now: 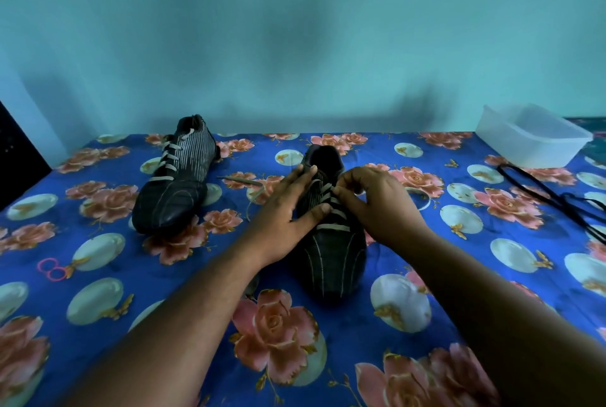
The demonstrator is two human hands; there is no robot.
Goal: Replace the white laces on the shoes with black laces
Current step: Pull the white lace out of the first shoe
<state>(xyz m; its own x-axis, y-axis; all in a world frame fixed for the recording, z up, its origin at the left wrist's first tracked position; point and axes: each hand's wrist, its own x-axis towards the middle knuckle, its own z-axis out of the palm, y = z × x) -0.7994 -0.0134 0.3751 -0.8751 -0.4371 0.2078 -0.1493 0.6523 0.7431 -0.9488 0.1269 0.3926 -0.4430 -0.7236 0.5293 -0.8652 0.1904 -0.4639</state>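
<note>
The near football boot (331,242) sits toe-towards-the-person on the floral blue cloth (459,324) covering the surface, with its white lace (333,226) threaded across most of the eyelets and looking loosened near the collar. The left hand (285,213) lies flat along the boot's left side, fingers straight and thumb pressed to the upper, steadying it without gripping. The right hand (377,206) has its fingers curled and appears to pinch a crossing of the white lace midway up the tongue. The lace looks flat, soft and light, so it should slide freely if drawn one crossing at a time, taken close to an eyelet; the boot itself seems stiff enough to stay put under a flat palm. The second boot (177,177) lies further off to the left, fully laced in white. The black laces (551,196) lie in a loose tangle well apart on the right, near a clear plastic tub (531,137); they are limp and likely to snag unless picked up by a tip.
</note>
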